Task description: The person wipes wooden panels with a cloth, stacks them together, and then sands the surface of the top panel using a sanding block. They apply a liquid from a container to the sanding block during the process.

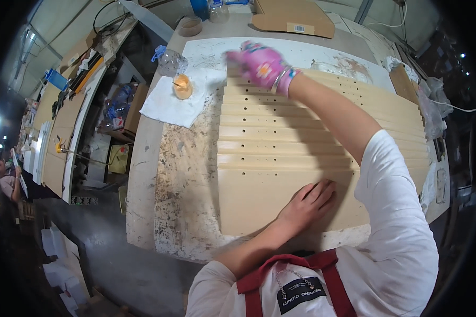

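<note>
Several pale cream boards (269,206) lie overlapped like steps on the worktable, each showing small dark holes near its left end. My bare left hand (309,203) rests on the nearest board with its fingers stretched out. Reaching across to the far left end of the stack, my right hand (262,64) wears a pink flowered glove. Motion smears its fingertips, so I cannot make out whether they hold anything. To the left of the stack, a small cup of orange-tan paste (183,90) with a thin stick in it stands on a white cloth (161,105).
A clear plastic bottle (173,63) with a blue cap lies behind the cup. At the table's far side are a shallow round dish (190,27) and a flat cardboard box (291,15). Plastic bags (433,108) hang by the right edge. A shelf unit (79,121) stands left, with a person beyond.
</note>
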